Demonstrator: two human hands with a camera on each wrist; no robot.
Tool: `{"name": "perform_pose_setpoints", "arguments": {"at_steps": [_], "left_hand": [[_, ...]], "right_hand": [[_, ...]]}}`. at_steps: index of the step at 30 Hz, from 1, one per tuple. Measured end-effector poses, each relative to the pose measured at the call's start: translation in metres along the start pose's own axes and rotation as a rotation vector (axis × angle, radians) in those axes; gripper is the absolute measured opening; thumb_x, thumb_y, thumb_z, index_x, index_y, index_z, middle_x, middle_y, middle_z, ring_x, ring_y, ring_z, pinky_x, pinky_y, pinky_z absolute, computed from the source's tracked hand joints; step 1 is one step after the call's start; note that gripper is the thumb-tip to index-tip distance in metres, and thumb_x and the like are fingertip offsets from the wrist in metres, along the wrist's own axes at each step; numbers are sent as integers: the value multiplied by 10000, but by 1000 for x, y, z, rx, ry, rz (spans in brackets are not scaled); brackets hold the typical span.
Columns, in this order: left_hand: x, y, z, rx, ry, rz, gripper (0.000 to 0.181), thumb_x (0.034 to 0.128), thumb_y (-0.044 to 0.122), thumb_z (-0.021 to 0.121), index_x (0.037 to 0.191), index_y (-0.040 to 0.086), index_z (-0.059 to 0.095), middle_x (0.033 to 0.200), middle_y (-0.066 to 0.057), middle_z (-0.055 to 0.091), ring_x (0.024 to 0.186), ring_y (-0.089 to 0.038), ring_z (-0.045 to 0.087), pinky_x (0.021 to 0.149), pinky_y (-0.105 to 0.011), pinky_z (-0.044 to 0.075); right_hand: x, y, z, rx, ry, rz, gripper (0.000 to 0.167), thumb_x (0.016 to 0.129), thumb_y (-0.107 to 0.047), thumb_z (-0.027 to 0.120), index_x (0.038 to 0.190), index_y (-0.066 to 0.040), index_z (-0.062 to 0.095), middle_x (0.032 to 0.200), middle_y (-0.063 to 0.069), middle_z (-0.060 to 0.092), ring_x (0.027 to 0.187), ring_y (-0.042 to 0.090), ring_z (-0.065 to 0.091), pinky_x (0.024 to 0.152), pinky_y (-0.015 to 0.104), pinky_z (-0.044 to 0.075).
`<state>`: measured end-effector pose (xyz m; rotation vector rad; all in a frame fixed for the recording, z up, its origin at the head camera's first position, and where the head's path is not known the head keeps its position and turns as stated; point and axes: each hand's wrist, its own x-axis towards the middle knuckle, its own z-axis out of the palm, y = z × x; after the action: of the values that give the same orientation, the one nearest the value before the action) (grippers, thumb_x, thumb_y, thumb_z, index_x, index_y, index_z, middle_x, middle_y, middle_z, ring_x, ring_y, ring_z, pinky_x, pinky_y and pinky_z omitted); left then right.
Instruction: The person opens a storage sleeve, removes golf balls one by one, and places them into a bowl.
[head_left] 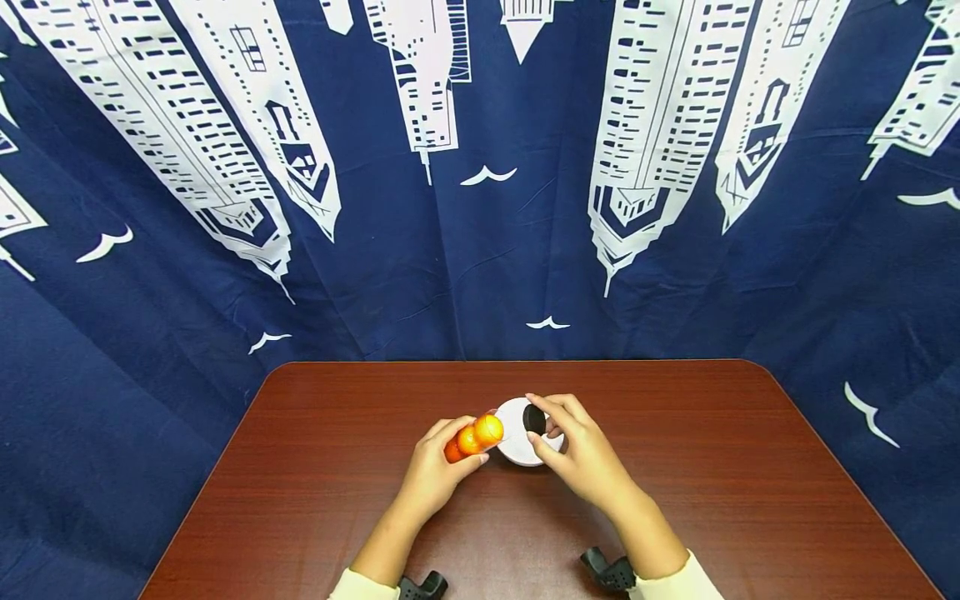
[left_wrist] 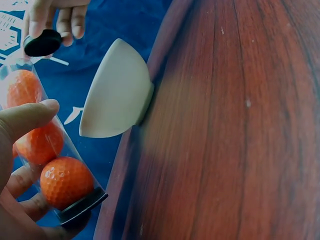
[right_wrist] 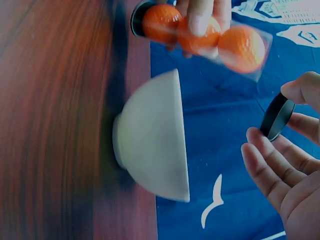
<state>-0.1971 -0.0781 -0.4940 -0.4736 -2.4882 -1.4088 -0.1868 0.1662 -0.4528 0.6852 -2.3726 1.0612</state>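
Note:
A clear tube with three orange balls (head_left: 468,439) is gripped by my left hand (head_left: 437,471), its uncapped end tilted toward the bowl. In the left wrist view my left hand (left_wrist: 15,150) wraps the tube, and a black cap closes the end near the lowest ball (left_wrist: 66,183). My right hand (head_left: 592,462) pinches a round black lid (head_left: 534,419) above the white bowl (head_left: 517,454). The right wrist view shows the lid (right_wrist: 277,116) between thumb and fingers of my right hand (right_wrist: 295,165), apart from the tube; the bowl (right_wrist: 152,137) stands upright below.
The brown wooden table (head_left: 337,417) carries the bowl near its middle. Behind hangs a dark blue cloth (head_left: 510,250) printed with white buildings and birds. Black devices (head_left: 609,571) are strapped at both wrists.

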Motion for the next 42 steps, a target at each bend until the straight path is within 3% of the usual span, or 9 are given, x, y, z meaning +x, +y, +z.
{"name": "perform_pose_setpoints", "arguments": {"at_steps": [5,21,25,28,35,42], "left_hand": [[1,0,-3,-28,15,-30,517,774,219,882,1252,207,687,1170,12,692,1036,-168,639,905,-292,521],[5,-5,-10,-52,55,-110,548,797,222,864,1306,169,666,1179,-16,692,1017,-157,627,899,-299,526],[4,-7,-10,-61,56,-112,541,797,230,865,1299,181,670,1170,-9,693,1011,-156,626,895,-300,528],[4,-8,-9,-69,57,-113,534,800,248,863,1296,189,673,1165,-2,693,1011,-156,625,896,-302,527],[4,-8,-9,-79,55,-117,534,806,273,859,1300,200,671,1173,-3,691,1028,-161,628,916,-316,530],[4,-5,-9,-67,63,-125,538,791,235,868,1292,194,676,1174,-3,698,1037,-164,638,933,-335,529]], "right_hand": [[1,9,-6,-20,8,39,523,865,-89,767,1366,-144,628,1155,56,579,781,159,608,666,280,557],[-3,47,-19,-151,14,262,455,876,-130,759,1315,-79,649,1080,123,573,753,137,567,657,251,521],[-7,56,-19,-199,-24,313,447,872,-158,764,1295,-63,655,1060,105,575,723,82,524,615,215,452],[-10,60,-20,-236,-72,363,450,868,-180,758,1287,-50,658,1088,124,589,717,90,529,627,255,449],[-14,66,-19,-317,-192,468,465,894,-228,725,1308,-30,646,1130,207,587,911,335,657,816,517,544],[-20,72,-16,-323,-278,508,486,888,-194,714,1335,-23,632,1134,220,558,890,329,638,808,527,538]]}}
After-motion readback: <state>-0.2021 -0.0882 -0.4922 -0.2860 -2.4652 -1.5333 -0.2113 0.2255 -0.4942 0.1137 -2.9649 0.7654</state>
